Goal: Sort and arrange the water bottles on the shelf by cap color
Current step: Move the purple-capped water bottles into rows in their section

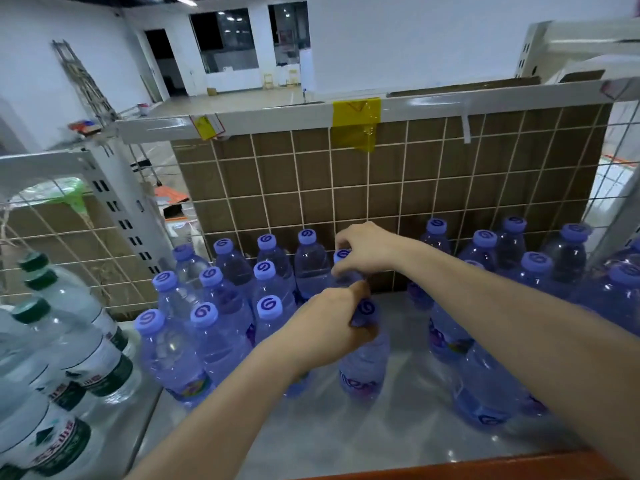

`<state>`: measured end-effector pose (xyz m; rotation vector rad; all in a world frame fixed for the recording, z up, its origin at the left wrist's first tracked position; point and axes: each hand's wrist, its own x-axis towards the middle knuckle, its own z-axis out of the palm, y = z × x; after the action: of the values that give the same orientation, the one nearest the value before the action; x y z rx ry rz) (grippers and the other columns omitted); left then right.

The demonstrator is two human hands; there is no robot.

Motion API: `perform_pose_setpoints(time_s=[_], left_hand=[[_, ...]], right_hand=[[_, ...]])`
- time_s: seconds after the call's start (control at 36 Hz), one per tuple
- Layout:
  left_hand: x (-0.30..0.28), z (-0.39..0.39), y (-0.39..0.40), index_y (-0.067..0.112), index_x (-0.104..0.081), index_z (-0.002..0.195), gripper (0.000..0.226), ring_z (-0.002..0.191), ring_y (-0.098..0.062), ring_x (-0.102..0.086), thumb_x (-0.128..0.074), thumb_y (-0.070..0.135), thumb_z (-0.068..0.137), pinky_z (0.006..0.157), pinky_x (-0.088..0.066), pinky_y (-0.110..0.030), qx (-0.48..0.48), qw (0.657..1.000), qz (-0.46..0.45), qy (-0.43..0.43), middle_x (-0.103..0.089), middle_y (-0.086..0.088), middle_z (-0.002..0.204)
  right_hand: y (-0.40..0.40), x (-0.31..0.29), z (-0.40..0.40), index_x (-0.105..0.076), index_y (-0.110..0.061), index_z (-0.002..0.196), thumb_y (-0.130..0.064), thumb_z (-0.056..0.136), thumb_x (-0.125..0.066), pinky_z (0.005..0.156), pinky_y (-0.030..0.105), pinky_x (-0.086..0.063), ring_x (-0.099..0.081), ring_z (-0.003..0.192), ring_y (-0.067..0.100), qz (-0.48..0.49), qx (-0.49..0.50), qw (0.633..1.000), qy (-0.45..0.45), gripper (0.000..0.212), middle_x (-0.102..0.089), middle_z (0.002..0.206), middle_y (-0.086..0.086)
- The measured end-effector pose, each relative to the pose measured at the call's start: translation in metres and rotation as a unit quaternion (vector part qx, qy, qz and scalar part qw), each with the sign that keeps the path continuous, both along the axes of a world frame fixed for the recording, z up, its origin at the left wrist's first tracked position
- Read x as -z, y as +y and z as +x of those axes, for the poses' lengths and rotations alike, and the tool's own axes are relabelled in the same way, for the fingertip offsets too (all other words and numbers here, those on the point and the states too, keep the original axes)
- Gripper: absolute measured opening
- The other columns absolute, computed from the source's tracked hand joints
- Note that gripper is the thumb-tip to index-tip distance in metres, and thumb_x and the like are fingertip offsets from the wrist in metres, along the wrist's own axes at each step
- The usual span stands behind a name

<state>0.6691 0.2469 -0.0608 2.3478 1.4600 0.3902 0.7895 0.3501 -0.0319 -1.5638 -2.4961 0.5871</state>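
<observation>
Several purple-capped bottles stand in rows on the grey shelf [311, 431]; one group [207, 320] is at the left, another [540, 268] at the right. My left hand [332, 327] is closed around the neck of a purple-capped bottle [363, 368] in the middle. My right hand [367, 249] grips the top of a second purple-capped bottle [343, 268] just behind it, near the back grid. Clear bottles with dark green caps [69, 327] stand on the neighbouring shelf at the far left.
A white wire grid backed by brown cardboard [381, 188] closes the shelf's rear. A white slotted upright [117, 202] divides the two shelf bays. An orange-brown front edge [485, 465] runs along the bottom right. Bare shelf surface lies between the two purple groups.
</observation>
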Motion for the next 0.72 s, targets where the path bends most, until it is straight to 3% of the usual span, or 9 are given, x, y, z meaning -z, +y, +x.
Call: perform_pose_setpoints(time_s=[0.14,0.36,0.58,0.72], left_hand=[[0.001,-0.011,0.002,0.021,-0.044,0.097,0.024,0.071,-0.027,-0.055,-0.060,0.032,0.084,0.064,-0.051,-0.043,-0.004,1.000,0.016,0.019,-0.058,-0.005,0.086],[-0.003,-0.025,0.010,0.018,-0.047,0.112,0.033,0.081,-0.030,-0.057,-0.060,0.031,0.084,0.069,-0.051,-0.044,0.004,0.999,0.013,0.040,-0.057,-0.005,0.095],[-0.011,-0.037,0.021,0.020,-0.046,0.128,0.048,0.098,-0.027,-0.058,-0.060,0.031,0.084,0.081,-0.051,-0.043,0.022,0.997,-0.008,0.071,-0.057,-0.006,0.116],[-0.015,-0.047,0.026,0.026,-0.043,0.135,0.054,0.102,-0.023,-0.054,-0.059,0.029,0.084,0.084,-0.050,-0.038,0.037,0.996,-0.020,0.078,-0.053,-0.003,0.122]], right_hand=[[0.004,0.002,-0.024,-0.060,-0.014,0.084,-0.036,0.076,-0.075,0.055,0.025,-0.040,-0.058,0.071,0.018,-0.005,-0.011,1.000,0.015,0.028,-0.062,0.082,0.006],[0.005,0.004,-0.043,-0.052,-0.018,0.067,-0.038,0.075,-0.076,0.053,0.026,-0.036,-0.049,0.064,0.017,0.017,-0.014,1.000,0.007,0.032,-0.052,0.068,0.001],[0.005,0.004,-0.048,-0.054,-0.013,0.067,-0.041,0.078,-0.075,0.051,0.024,-0.036,-0.048,0.064,0.016,0.019,0.003,1.000,-0.003,0.037,-0.053,0.068,0.003],[0.004,0.000,-0.042,-0.056,-0.017,0.075,-0.046,0.080,-0.073,0.045,0.023,-0.046,-0.064,0.069,0.023,-0.064,0.014,0.997,0.036,0.034,-0.060,0.079,0.006]])
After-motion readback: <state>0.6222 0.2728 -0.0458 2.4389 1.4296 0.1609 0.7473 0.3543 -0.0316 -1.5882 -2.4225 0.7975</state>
